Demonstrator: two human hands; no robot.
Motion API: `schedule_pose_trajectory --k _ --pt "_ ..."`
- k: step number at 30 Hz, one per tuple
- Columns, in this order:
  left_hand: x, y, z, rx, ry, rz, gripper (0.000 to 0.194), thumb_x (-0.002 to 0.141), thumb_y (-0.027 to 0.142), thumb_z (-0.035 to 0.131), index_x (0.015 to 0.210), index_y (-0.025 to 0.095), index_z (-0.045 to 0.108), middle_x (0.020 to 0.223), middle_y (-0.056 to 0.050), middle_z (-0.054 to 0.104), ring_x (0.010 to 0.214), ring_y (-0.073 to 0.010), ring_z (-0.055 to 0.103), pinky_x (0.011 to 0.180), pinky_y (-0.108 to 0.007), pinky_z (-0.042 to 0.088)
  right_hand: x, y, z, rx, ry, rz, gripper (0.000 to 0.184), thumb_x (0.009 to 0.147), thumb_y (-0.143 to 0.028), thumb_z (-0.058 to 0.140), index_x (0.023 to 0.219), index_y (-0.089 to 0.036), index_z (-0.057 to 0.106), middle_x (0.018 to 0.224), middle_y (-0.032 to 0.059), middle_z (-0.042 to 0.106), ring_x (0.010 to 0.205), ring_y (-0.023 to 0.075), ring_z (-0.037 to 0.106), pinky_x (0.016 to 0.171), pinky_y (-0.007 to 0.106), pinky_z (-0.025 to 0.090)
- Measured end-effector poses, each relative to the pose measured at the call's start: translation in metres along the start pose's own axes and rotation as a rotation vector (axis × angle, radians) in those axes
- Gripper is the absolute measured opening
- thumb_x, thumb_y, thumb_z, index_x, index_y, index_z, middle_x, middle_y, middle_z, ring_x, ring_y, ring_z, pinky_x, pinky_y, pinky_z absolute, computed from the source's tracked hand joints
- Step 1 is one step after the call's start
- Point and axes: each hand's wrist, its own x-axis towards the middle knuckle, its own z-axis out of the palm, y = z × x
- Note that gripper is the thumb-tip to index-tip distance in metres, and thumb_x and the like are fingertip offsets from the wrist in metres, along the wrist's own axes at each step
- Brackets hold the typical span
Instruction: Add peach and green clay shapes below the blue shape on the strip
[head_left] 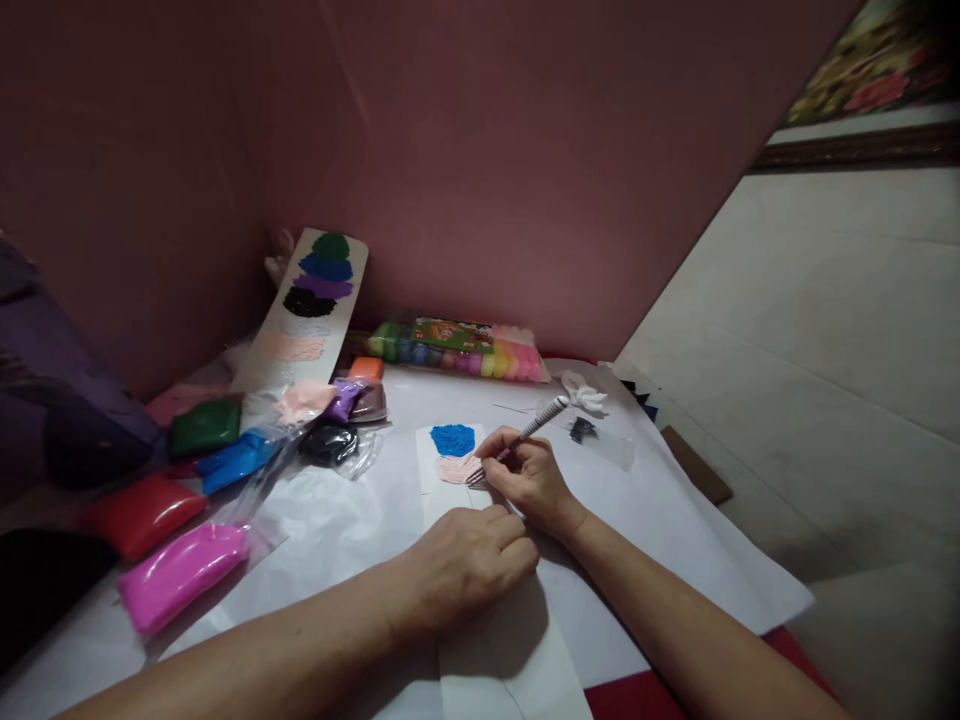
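Note:
My right hand (534, 478) pinches a slim pen-like tool (544, 415) with a striped handle. Its lower end points down at a peach clay patch (454, 468) on a long white card (431, 505); dark streaks show at the patch's right edge. Above the peach lies a textured blue clay patch (453, 439). My left hand (476, 560) rests on the card just below, its fingers curled closed; anything inside them is hidden. At the back left leans another card (274, 360), bearing green, blue, purple, black and peach patches.
Several bagged clay packs lie at left, among them pink (184, 578), red (142, 515), green (206, 427) and black (328, 444). A long multicoloured clay pack (457, 348) sits against the wall. White clay (585, 392) and a small black piece (582, 430) lie at right.

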Motion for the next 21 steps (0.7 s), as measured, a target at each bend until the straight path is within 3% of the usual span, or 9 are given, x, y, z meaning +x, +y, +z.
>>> schedule_pose_trajectory --k 6,21 --pt "0.0011 0.0003 -0.0016 -0.005 -0.018 -0.011 0.029 0.090 0.007 0.033 0.067 0.014 0.050 0.065 -0.002 0.052 0.058 -0.0123 0.044 0.046 -0.024 0.038 0.0006 0.0001 -0.0002 -0.032 -0.003 0.001 0.009 0.071 -0.015 0.052 0.073 -0.015 0.061 0.053 -0.0038 0.051 0.045 0.0086 0.046 0.044 0.018 0.038" --pt "0.0010 0.0007 -0.0023 0.005 0.013 -0.010 0.027 0.088 0.007 0.036 0.066 0.014 0.050 0.063 -0.001 0.052 0.054 -0.0128 0.043 0.042 -0.026 0.033 0.0029 0.0013 -0.0014 -0.093 0.129 0.012 0.007 0.066 -0.013 0.050 0.065 -0.016 0.057 0.048 -0.0058 0.045 0.042 0.0076 0.041 0.041 0.019 0.033"
